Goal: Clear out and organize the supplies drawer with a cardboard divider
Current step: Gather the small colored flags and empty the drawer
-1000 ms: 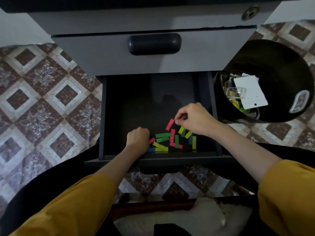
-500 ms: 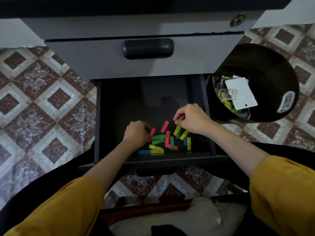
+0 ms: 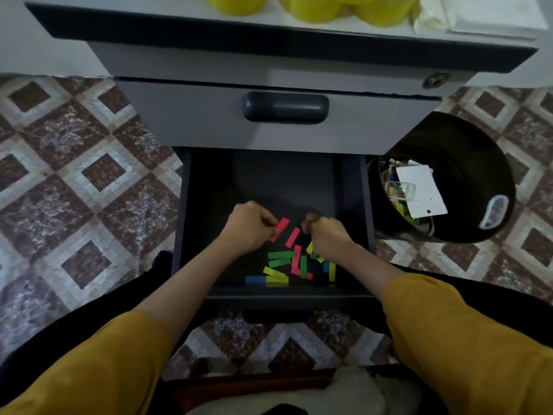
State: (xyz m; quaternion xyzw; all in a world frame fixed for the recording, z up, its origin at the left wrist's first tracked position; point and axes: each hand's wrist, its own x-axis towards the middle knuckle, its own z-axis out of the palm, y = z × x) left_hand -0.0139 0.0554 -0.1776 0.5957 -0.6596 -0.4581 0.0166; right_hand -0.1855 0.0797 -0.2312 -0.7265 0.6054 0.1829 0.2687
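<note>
Now, red strip [image 3: 280,228] in left grip [image 3: 248,227].

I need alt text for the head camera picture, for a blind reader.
Two hands reach into an open dark drawer: the left hand pinches a red paper strip, and the right hand is curled over a pile of coloured strips. A black bin stands beside it.

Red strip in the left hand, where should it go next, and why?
Probably lift the red strip that the left hand pinches into the black bin beside the drawer: other supplies already lie there, and more strips wait.
</note>
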